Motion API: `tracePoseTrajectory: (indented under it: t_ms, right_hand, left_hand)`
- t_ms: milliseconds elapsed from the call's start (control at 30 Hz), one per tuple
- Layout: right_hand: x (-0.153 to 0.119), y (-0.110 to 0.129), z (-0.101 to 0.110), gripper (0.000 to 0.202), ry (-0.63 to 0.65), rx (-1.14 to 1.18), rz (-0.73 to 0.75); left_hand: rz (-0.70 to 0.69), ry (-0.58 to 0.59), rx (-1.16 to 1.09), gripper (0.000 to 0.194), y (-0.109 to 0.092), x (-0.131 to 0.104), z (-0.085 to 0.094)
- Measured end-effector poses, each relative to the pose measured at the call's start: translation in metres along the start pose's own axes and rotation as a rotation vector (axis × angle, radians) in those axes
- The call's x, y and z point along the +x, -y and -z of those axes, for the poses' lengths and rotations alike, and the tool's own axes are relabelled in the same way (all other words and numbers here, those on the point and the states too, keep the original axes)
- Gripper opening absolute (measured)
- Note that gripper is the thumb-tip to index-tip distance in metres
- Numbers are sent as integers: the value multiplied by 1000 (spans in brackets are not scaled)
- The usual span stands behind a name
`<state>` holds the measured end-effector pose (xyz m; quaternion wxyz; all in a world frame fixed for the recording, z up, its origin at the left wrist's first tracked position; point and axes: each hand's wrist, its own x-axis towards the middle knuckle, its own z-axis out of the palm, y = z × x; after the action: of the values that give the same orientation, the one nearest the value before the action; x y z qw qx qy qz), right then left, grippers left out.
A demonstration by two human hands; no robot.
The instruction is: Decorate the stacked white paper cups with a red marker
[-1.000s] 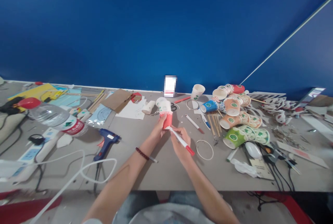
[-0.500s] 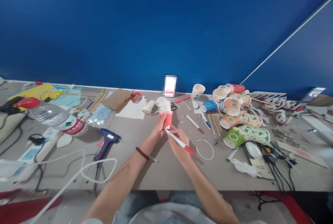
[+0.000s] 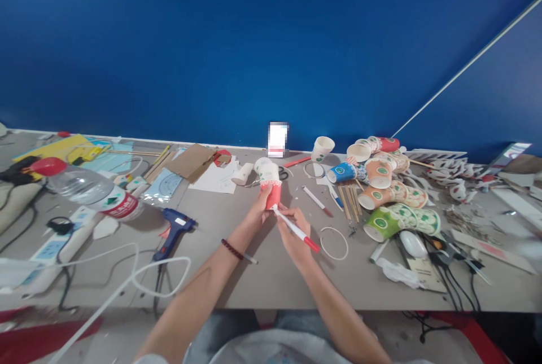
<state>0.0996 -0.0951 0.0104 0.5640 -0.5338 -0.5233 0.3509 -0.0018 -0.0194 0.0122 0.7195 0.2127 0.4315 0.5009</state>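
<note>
My left hand (image 3: 259, 210) is wrapped round a red and white paper cup (image 3: 274, 196), held up in front of me above the table. Between the fingers of my right hand (image 3: 295, 234) is a white marker pen (image 3: 294, 228) with a red end, its tip against the cup's near edge. White cups with green print (image 3: 266, 167) adjoin the far end of the red cup. Scissors (image 3: 283, 172) lie just beyond, partly hidden by the cups. To the right of my right hand lies a white ring (image 3: 334, 243).
Another marker (image 3: 317, 201), wooden sticks (image 3: 349, 204) and bent chains of paper cups (image 3: 398, 223) lie to the right. A blue glue gun (image 3: 173, 233), a plastic bottle (image 3: 95, 192) and a power strip (image 3: 59, 257) are at left. A phone (image 3: 278, 139) leans against the blue wall.
The marker and my right hand have shifted slightly right, with the pen tip moving along the cup's near edge. My left hand keeps hold of the cup.
</note>
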Motion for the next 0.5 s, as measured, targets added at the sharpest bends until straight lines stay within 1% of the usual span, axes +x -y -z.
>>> tracePoseTrajectory:
  t_ms: [67,200,267,500]
  right_hand:
    - [0,-1,0,9,4,-13,3]
    - [-1,-3,1,8,33,-83,15]
    - [-1,-3,1,8,31,-82,18]
    - [0,0,0,11,-9,-34,-4]
  left_hand:
    - [-3,1,4,37,0,1,0]
    - [34,-17,21,41,0,3,1]
    - [47,-22,29,42,0,2,1]
    - [-7,1,6,38,1,0,1]
